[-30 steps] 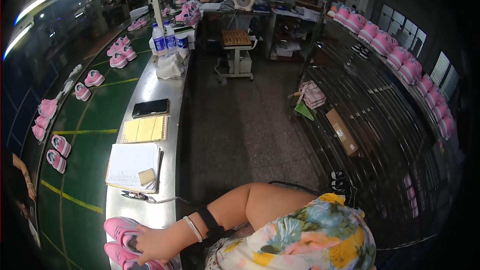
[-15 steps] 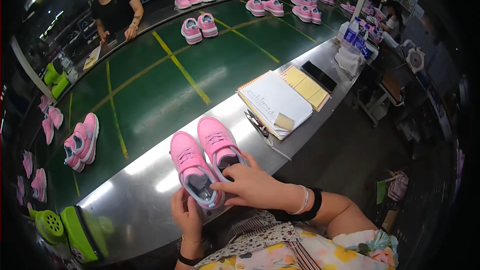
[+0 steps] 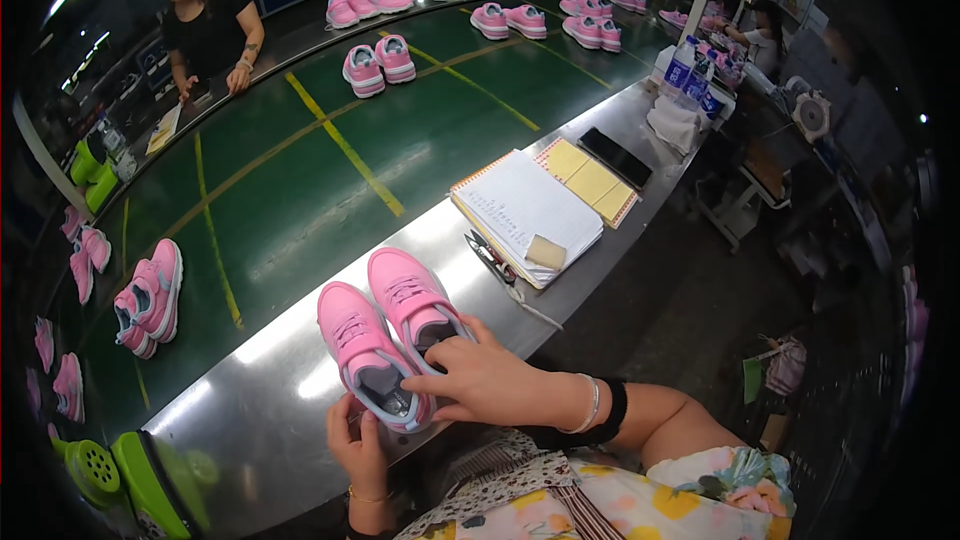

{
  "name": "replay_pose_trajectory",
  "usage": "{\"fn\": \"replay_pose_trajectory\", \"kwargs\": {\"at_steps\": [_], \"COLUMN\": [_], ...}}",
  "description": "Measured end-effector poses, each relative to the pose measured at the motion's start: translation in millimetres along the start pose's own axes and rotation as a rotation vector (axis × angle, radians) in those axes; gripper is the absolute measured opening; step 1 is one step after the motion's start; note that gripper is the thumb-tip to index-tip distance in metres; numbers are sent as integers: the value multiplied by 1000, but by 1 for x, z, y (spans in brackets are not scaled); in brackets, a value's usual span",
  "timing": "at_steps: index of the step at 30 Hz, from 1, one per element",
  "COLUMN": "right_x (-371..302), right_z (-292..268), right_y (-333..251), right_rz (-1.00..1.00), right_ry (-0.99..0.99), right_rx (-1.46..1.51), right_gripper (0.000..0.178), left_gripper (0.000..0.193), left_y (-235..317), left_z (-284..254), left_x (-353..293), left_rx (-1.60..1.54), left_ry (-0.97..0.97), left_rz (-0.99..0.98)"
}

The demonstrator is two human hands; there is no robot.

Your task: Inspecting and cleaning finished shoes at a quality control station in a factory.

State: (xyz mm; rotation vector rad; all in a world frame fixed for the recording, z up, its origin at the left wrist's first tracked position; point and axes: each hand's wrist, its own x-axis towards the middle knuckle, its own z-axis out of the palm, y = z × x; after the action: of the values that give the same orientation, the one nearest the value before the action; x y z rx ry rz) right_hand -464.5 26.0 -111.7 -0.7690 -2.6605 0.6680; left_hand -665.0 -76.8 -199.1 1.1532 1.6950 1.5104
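Observation:
A pair of pink sneakers with light-blue collar lining stands on the metal bench edge in front of me, toes pointing away: a left sneaker [image 3: 352,328] and a right sneaker [image 3: 402,285]. At the outer heel of the left sneaker, my left hand [image 3: 358,448] is closed with its fingers curled against it. My right hand [image 3: 490,377] reaches across from the right, gripping at the collars. Its fingers dip into the right sneaker's opening, and its lower fingers touch the left sneaker's collar. Those fingertips are partly hidden inside.
Beyond the bench runs a green conveyor belt [image 3: 280,200] with yellow lines, bearing several pink sneaker pairs. Right of my sneakers lie thread snippers [image 3: 490,258], a notebook [image 3: 530,210] and a phone [image 3: 613,158]. A green device [image 3: 155,485] sits at lower left. A person [image 3: 205,25] stands across the belt.
The whole view has shifted slightly, so bench, belt and sneakers sit further left in the picture. Both hands stay at the same pair, with little change in finger position.

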Motion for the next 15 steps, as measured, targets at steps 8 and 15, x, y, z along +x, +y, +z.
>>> {"fn": "replay_pose_trajectory", "kwargs": {"at_steps": [8, 15], "right_x": [-3, -17], "right_z": [-31, -47], "right_y": [20, 100], "right_rz": [-8, 432], "right_ry": [229, 479], "right_rx": [244, 265], "right_gripper": [41, 20], "left_gripper": [24, 20], "left_y": [6, 4], "left_z": [2, 0], "left_x": [0, -1], "left_rx": [58, 52], "left_ry": [36, 73], "left_rz": [-3, -2]}}
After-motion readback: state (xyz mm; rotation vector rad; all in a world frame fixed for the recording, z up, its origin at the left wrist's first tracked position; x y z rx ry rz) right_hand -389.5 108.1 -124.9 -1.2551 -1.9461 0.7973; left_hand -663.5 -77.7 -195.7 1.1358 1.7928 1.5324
